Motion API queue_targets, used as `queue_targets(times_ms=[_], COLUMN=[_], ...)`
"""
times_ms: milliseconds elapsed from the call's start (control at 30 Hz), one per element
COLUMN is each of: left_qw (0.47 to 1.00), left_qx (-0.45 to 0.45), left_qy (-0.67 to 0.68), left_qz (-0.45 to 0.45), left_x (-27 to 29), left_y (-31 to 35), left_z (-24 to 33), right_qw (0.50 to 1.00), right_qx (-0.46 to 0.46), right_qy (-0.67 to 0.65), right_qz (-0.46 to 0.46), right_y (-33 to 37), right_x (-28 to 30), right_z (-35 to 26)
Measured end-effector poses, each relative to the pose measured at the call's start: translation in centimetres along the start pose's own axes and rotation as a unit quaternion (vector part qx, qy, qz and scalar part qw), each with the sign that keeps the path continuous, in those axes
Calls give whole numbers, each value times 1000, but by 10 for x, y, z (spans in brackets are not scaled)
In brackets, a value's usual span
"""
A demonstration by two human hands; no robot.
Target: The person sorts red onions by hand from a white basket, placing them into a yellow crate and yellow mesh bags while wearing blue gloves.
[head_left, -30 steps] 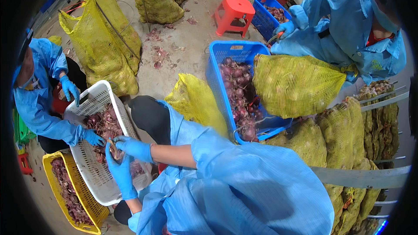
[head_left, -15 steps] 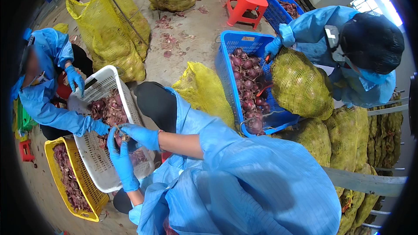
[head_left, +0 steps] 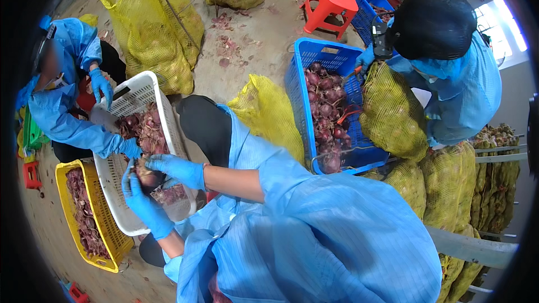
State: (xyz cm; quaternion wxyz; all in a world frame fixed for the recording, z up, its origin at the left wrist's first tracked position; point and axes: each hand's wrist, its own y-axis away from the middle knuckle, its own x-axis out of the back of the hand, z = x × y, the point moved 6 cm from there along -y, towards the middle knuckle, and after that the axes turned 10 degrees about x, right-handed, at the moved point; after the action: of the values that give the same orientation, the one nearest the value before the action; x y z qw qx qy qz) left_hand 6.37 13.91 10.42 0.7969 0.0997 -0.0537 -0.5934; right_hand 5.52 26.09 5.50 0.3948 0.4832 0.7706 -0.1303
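Two gloved hands at one onion (head_left: 147,177), held over the white crate (head_left: 169,119). Left hand (head_left: 145,206): grip closed round it from the near side. Right hand (head_left: 181,171): fingertips against its upper side; from here I can't tell how tight. A co-worker's hand (head_left: 130,148) just beside, over loose skins. Yellow crate (head_left: 115,235) alongside; blue crate (head_left: 301,76) of onions across the floor, red stool (head_left: 331,7) beyond.

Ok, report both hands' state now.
Left hand: closed, holding an onion.
Right hand: fingers at the onion; open or closed cannot be told.
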Motion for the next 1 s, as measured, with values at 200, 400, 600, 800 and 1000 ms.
queue_targets(times_ms=[200,400,600,800,1000], left_qw=[923,899,866,832,894], left_qx=[179,272,315,372,347], left_qy=[340,339,375,362,156], left_qz=[24,54,105,197,236], left_x=[77,77,114,112,111], left_y=[-34,-32,-37,-24,-16], left_z=[-87,-144,-244,-294,-295], right_qw=[990,913,843,786,752], right_qx=[98,281,290,68,-25], right_qy=[97,285,307,318,303], right_qz=[21,77,334,526,585], right_y=[-9,10,109,225,271], right_x=[2,16,135,270,324], right_z=[-9,-93,-184,-105,-39])
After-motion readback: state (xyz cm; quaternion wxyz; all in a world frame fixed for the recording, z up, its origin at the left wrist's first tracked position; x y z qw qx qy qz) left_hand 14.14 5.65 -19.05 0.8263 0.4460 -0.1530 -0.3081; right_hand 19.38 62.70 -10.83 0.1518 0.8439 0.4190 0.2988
